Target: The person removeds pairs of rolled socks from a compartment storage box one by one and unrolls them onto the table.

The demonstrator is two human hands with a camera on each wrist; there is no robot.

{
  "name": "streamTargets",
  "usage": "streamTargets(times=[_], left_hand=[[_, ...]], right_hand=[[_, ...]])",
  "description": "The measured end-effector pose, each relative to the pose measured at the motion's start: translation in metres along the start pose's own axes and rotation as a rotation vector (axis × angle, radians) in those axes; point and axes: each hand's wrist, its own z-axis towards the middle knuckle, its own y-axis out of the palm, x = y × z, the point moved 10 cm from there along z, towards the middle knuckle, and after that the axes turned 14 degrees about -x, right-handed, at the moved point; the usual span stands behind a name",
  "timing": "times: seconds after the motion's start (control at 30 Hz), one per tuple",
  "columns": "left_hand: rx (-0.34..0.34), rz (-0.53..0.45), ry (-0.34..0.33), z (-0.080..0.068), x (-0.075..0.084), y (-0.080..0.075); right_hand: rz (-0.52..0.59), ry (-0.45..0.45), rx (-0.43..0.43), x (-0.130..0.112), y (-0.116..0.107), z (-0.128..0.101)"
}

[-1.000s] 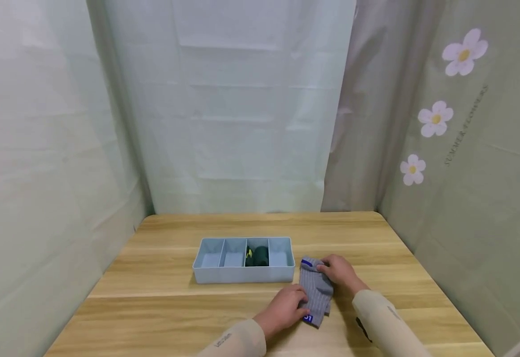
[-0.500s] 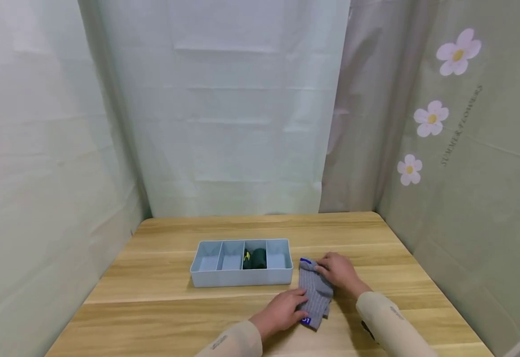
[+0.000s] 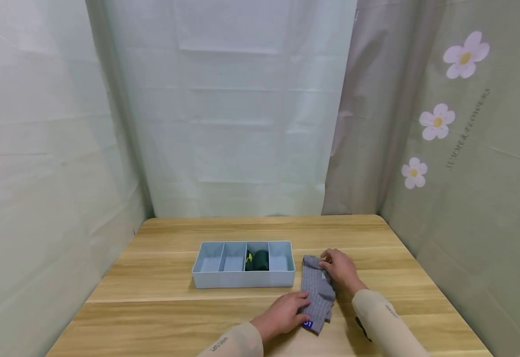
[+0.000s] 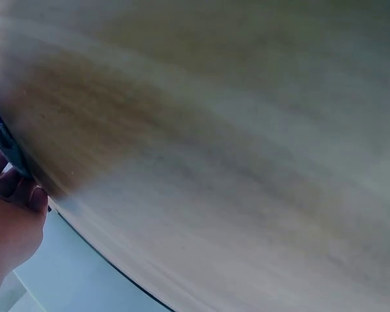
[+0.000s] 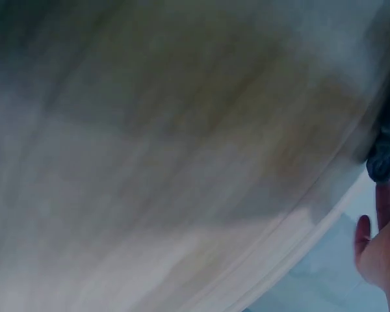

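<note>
Pinch grip on the right: right hand [image 3: 341, 267] holds the far end of the gray sock [image 3: 317, 297] between thumb and fingers, narrow gap. Left hand [image 3: 284, 311] not gripping, fingers loosely spread, tips resting on the sock's near left edge. Sock lies on the wood-grain table [image 3: 152, 277], just right of the pale blue box [image 3: 244, 279], not touching it; pale stripes, blue label [image 3: 307, 324] at the near end; can't tell if one sock or two. Only head view shows the box, four compartments, dark green roll [image 3: 261, 260] with yellow marking beside it in third from left. Left wrist view is mostly blurred tabletop, but adds bent fingers at the sock from another side. Right wrist view shows one digit apart from the others and the sock end looking bunched, cut off by the frame edge; contact under the fabric can't be told.
</note>
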Motion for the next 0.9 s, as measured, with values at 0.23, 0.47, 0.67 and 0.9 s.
streamTargets(times=[0.23,0.47,0.67,0.9], left_hand=[[0.003,0.01,0.019,-0.001,0.0,-0.002],[0.01,0.016,0.057,-0.001,0.003,-0.001],[0.004,0.005,0.058,-0.001,0.005,0.001],[0.006,0.001,0.042,0.001,0.001,-0.001]], right_hand=[[-0.264,-0.12,-0.047,-0.018,0.008,0.004],[-0.186,-0.057,-0.11,-0.007,0.01,0.008],[-0.049,0.047,-0.044,0.008,0.005,0.012],[-0.166,-0.02,-0.139,0.0,0.009,0.019]])
